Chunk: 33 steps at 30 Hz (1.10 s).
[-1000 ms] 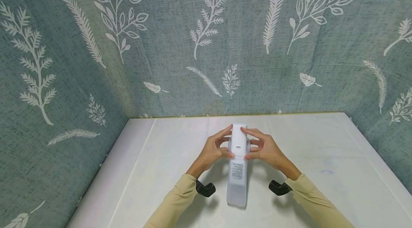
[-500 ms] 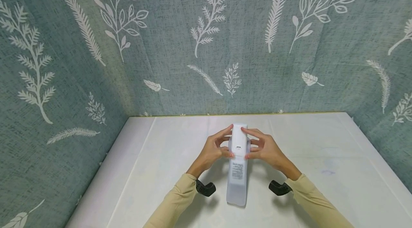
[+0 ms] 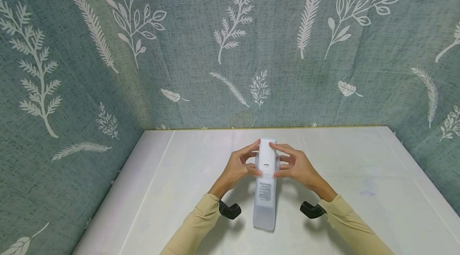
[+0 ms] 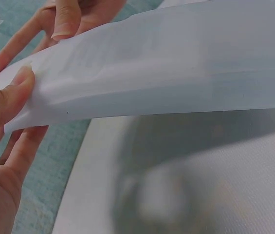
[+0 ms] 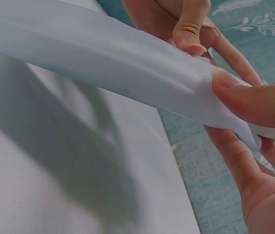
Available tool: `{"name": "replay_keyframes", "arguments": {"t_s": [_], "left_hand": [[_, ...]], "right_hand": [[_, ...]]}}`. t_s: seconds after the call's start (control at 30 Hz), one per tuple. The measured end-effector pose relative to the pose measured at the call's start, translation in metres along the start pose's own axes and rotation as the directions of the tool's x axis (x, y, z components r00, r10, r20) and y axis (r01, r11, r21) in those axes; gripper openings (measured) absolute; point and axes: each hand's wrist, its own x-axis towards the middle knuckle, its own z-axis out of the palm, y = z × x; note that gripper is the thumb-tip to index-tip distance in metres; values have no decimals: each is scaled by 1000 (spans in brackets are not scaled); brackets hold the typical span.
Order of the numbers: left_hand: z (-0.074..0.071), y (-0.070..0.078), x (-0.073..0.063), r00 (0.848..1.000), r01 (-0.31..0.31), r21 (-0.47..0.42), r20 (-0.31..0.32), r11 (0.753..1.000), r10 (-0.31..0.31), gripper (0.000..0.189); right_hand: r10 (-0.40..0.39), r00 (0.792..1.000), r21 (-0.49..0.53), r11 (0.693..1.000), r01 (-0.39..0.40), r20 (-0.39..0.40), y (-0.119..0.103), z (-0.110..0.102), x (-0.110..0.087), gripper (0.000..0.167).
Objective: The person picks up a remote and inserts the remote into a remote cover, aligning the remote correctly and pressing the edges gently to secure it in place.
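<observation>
A slim white device (image 3: 267,152) with a small port-like slot stands partly out of a long frosted plastic bag (image 3: 264,215) printed with small text. On its left side my left hand (image 3: 238,165) pinches the bag's mouth with the thumb, its index fingertip touching the device's far end. From the right, my right hand (image 3: 297,167) mirrors this grip, thumb on the bag and index finger on the device. In the left wrist view the frosted bag (image 4: 142,68) hides most of the fingers behind it. The right wrist view shows the thumb pressed on the bag (image 5: 127,63).
The white tabletop (image 3: 187,175) spreads around both hands. Green leaf-patterned cloth (image 3: 273,87) rises behind it and on both sides. A black wrist-worn camera (image 3: 230,210) sits under the left wrist, another black camera (image 3: 312,210) under the right.
The view has shifted very slightly. Both hands, the device and the bag stay as they were.
</observation>
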Motion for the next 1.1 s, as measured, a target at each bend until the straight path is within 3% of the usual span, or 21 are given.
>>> {"name": "replay_keyframes", "arguments": {"t_s": [0.57, 1.1], "left_hand": [[0, 6, -3, 999, 12, -9, -39, 1000, -12, 88], [1, 5, -8, 996, -38, 16, -76, 999, 39, 85]], "right_hand": [[6, 1000, 2, 1000, -6, 0, -2, 3, 1, 82], [-19, 1000, 7, 1000, 19, 1, -3, 5, 1, 77]]}}
